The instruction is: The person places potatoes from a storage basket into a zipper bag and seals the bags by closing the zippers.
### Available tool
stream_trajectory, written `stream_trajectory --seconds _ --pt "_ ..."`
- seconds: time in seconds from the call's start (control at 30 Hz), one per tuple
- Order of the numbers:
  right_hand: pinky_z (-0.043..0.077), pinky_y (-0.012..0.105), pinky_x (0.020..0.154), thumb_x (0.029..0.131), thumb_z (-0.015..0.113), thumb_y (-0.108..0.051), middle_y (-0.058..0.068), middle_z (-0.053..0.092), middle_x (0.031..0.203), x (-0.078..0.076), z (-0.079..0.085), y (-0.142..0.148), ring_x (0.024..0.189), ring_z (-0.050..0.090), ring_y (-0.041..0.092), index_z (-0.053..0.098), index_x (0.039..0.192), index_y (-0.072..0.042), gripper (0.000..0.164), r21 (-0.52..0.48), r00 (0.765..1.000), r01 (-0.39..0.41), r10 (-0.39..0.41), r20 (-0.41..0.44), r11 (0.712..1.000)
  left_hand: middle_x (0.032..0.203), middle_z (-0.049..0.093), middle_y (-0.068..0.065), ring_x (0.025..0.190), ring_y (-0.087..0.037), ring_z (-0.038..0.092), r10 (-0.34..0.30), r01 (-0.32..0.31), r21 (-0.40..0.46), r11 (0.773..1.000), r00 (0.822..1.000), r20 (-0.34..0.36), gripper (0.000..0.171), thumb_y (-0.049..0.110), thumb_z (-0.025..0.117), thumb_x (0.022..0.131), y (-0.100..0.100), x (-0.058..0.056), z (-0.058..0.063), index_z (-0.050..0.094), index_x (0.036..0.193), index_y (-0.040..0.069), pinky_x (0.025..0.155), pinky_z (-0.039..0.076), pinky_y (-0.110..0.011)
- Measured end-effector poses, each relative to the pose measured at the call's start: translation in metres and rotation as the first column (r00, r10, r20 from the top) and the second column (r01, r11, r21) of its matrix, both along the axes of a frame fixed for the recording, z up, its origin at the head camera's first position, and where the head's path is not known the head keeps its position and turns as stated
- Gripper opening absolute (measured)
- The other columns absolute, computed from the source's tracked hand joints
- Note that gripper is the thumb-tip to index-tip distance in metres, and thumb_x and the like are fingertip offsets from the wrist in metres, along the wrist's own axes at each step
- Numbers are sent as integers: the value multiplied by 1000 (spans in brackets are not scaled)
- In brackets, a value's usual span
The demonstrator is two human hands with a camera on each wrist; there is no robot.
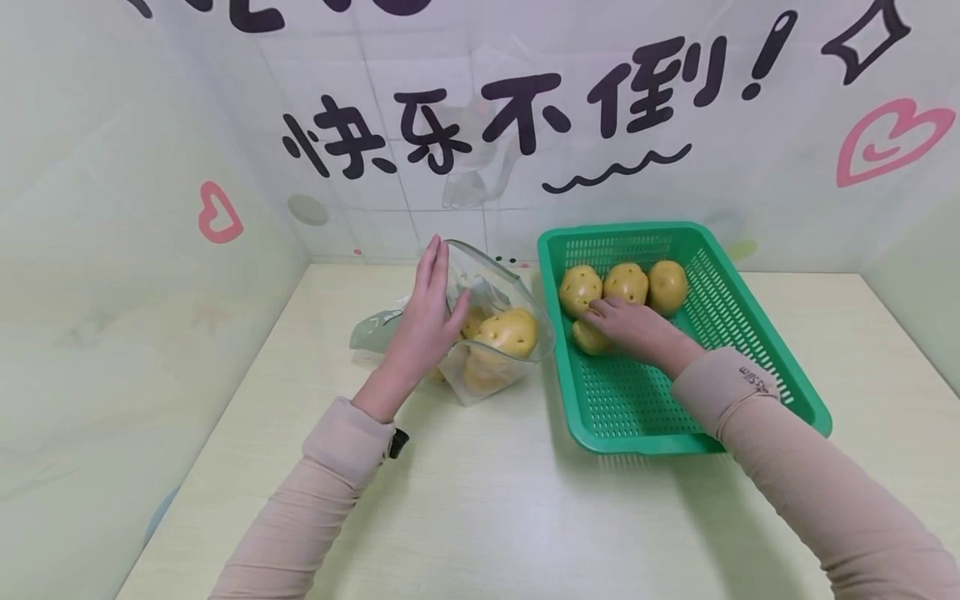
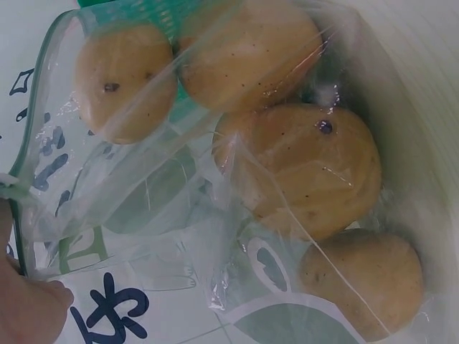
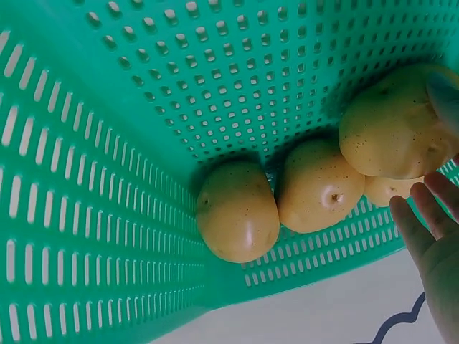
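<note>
A clear zip bag [image 1: 480, 392] with a pale green rim stands with its mouth spread, and yellow potatoes [image 1: 510, 332] lie inside. My left hand [image 1: 423, 325] is at the left side of the mouth, fingers straight and thumb apart, touching the rim. Several potatoes [image 2: 308, 168] show through the film in the left wrist view. Over the green basket [image 1: 566, 400], my right hand [image 1: 637, 329] holds the nearest potato [image 3: 394, 132], thumb on one side and fingertips on the other. Three more potatoes [image 1: 626, 285] sit in a row along the basket's far end.
The bag and basket stand side by side on a pale wooden table [image 1: 480, 508]. Behind them rises a white wall covering [image 1: 420, 200] with black lettering and pink hearts. The basket's raised rim [image 1: 772, 333] surrounds the potatoes there.
</note>
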State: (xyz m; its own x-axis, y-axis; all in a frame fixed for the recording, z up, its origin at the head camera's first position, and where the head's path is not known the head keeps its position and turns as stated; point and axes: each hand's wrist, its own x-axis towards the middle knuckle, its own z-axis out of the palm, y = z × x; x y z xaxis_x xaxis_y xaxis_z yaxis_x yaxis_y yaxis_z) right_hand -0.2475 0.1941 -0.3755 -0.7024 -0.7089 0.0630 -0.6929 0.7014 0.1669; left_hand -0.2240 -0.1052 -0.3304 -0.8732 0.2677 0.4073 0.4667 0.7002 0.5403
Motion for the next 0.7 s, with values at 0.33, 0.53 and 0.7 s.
stream_trajectory --seconds 0.33,0.53,0.7 --pt "56 41 77 81 72 -5 17 60 117 5 5 -4 103 59 32 54 126 -1 48 -13 995 39 -38 97 999 160 6 -20 147 -34 17 -2 2 3 1000 1000 -6 67 17 47 99 0 0 1 11 149 -8 119 25 -41" --pt "56 40 76 85 65 0 16 60 115 5 4 -5 100 60 31 54 122 -3 39 7 993 40 -41 114 999 160 6 -21 147 -35 18 -2 2 3 1000 1000 -13 67 16 47 99 0 0 0 11 149 -8 118 25 -41" --pt "57 37 73 85 63 2 14 60 113 5 4 -6 97 60 28 54 119 -5 36 7 995 17 -18 99 1000 159 7 -22 146 -36 19 -8 8 4 1000 1000 -26 67 16 47 98 0 0 -1 11 149 -9 118 26 -42"
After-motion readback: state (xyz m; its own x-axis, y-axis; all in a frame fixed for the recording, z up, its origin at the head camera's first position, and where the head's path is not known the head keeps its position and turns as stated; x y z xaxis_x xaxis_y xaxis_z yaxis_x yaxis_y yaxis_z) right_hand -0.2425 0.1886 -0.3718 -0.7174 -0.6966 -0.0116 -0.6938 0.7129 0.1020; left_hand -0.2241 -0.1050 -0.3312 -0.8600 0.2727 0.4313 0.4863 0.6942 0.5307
